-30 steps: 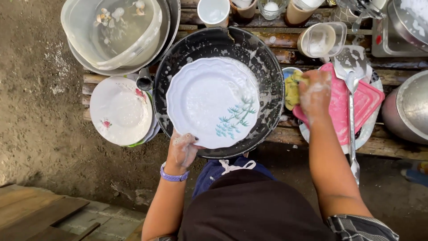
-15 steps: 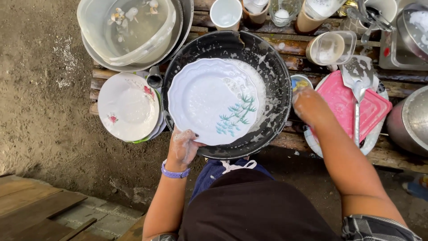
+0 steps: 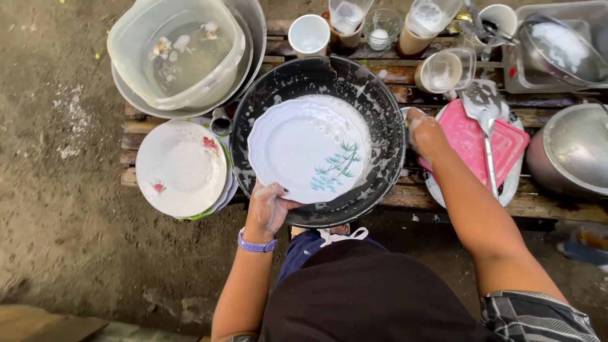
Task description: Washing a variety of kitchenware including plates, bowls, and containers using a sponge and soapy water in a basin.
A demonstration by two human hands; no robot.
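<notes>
Gripping the plate [image 3: 308, 151] at its six o'clock rim, your soapy left hand [image 3: 269, 206] holds it tilted over the black basin [image 3: 386, 120]. Your right hand [image 3: 423, 132] sits at the basin's three o'clock edge, against the pink lid [image 3: 510, 144]; whether it's clenched, I can't tell. At nine o'clock, a flowered plate [image 3: 180, 168] lies on the worktop [image 3: 557, 206].
</notes>
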